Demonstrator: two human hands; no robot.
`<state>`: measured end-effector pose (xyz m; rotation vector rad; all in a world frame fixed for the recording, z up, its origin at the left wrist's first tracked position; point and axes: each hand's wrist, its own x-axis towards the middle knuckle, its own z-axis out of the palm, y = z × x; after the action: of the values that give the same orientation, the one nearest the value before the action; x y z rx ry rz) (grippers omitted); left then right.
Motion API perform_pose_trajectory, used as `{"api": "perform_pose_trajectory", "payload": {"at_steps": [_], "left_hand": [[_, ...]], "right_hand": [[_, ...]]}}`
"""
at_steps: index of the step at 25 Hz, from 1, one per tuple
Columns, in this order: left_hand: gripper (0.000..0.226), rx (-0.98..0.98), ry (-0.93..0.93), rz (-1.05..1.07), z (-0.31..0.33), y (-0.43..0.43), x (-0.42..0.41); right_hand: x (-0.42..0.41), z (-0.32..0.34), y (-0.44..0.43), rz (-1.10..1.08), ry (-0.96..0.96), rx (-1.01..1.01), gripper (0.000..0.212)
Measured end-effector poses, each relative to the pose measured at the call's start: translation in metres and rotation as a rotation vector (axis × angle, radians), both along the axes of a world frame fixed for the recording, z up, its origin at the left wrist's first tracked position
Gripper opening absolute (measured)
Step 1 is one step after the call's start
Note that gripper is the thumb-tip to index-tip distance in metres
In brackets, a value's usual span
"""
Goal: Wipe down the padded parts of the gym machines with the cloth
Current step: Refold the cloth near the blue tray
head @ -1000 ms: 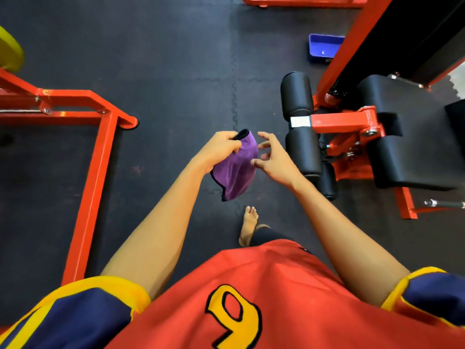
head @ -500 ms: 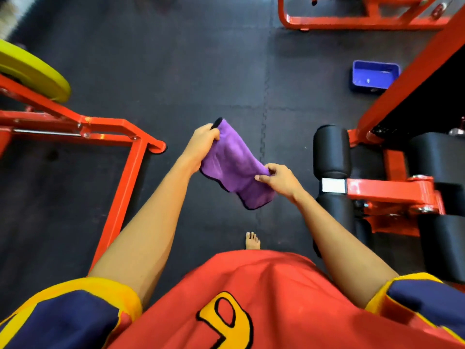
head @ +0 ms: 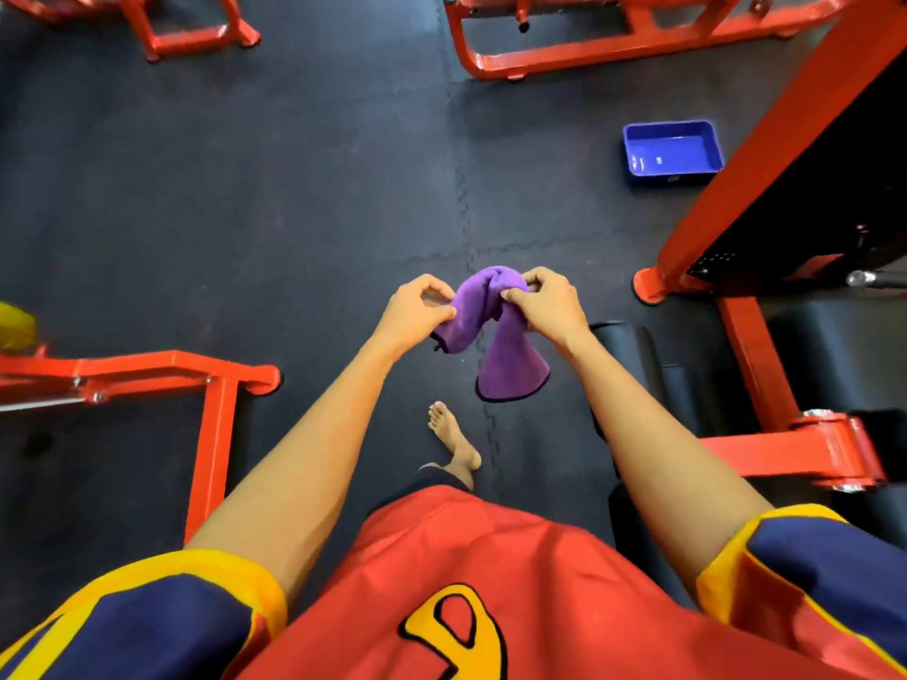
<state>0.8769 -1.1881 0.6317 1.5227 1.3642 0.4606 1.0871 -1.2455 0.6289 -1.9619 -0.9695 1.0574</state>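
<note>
A purple cloth (head: 505,355) with a dark edge hangs in front of me over the black floor mat. My left hand (head: 417,311) pinches its left end and my right hand (head: 545,301) grips its bunched top. The rest of the cloth droops below my right hand. Black padded rollers (head: 633,350) of an orange machine sit just right of my right forearm, partly hidden by it. A larger black pad (head: 829,350) lies further right behind the orange arm (head: 756,375).
A blue plastic tray (head: 672,149) stands on the floor at the upper right, beside a slanted orange beam (head: 785,135). Orange machine frames stand at the left (head: 211,434) and along the top (head: 613,46). My bare foot (head: 454,439) is on the mat below the cloth.
My hands have come closer together and bunched the cloth, which was spread between them before. The view has swung left, so the padded rollers now sit lower and further right.
</note>
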Motion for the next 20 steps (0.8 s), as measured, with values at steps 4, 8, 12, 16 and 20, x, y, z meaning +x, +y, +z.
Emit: {"api": "perform_pose_trajectory", "payload": {"at_steps": [4,8,12,16,20], "left_hand": [[0.052,-0.075,0.005,-0.22,-0.018,0.084,0.047],[0.072,-0.145,0.018,-0.406,-0.022,0.171,0.095],[0.079,-0.155,-0.03,-0.458,-0.022,0.251,0.135],[0.075,-0.23,-0.006,-0.481,-0.031,0.316,0.162],[0.047,-0.1,0.021,-0.396,-0.044,0.394,0.207]], "right_hand": [[0.018,-0.003,0.086,-0.119,0.105,-0.048,0.021],[0.044,0.014,0.168,-0.185,0.076,-0.034,0.02],[0.081,0.032,0.232,-0.222,0.062,0.012,0.021],[0.136,0.036,0.306,-0.316,0.166,0.074,0.02],[0.187,0.03,0.378,-0.372,0.238,0.111,0.023]]}}
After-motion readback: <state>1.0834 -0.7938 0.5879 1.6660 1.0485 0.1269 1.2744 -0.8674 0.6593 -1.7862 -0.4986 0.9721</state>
